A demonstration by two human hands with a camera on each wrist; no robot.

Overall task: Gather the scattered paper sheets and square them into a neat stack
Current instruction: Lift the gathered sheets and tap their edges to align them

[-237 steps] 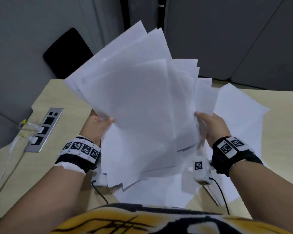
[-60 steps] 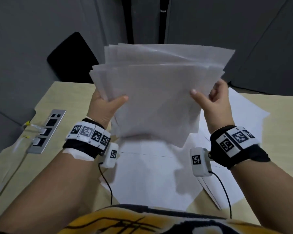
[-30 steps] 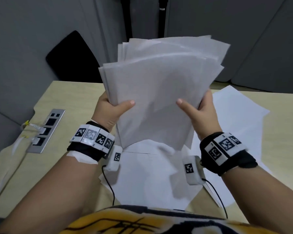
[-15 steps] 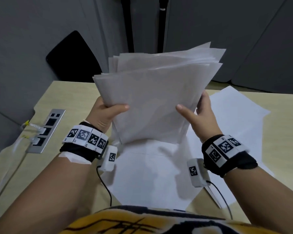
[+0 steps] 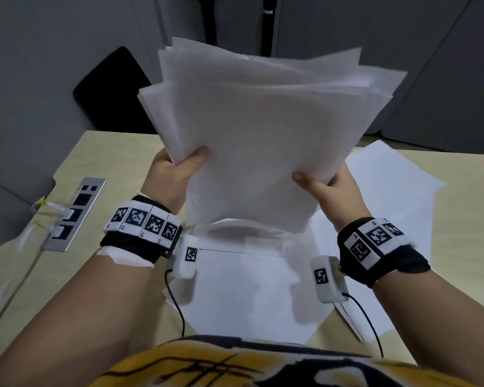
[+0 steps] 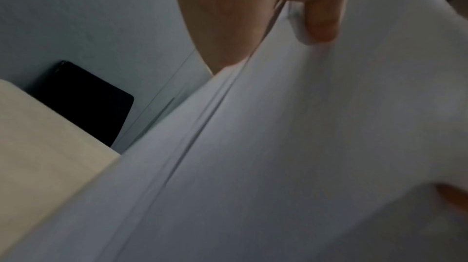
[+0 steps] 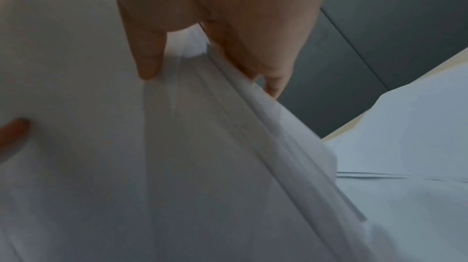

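I hold a sheaf of white paper sheets [image 5: 257, 129] upright above the desk, its top edges uneven and fanned. My left hand [image 5: 176, 169] grips its lower left edge, thumb in front, as the left wrist view shows on the sheaf [image 6: 303, 146] beside my left hand [image 6: 291, 12]. My right hand [image 5: 327, 185] grips the lower right edge; the right wrist view shows my right hand [image 7: 202, 46] with thumb in front and fingers behind the sheaf [image 7: 177, 166]. More loose sheets [image 5: 243, 289] lie flat on the desk below, with others [image 5: 383, 177] spread to the right.
The light wooden desk [image 5: 101, 157] has a metal socket panel [image 5: 76, 213] with plugged-in white cables at the left edge. A black chair back [image 5: 109, 85] stands behind the desk against grey partitions. My yellow shirt [image 5: 207, 364] fills the bottom edge.
Over the last second I have tilted the sheaf left and right between my hands and raised it a little; the sheets sit closer together than eight seconds ago. Both grips remain.
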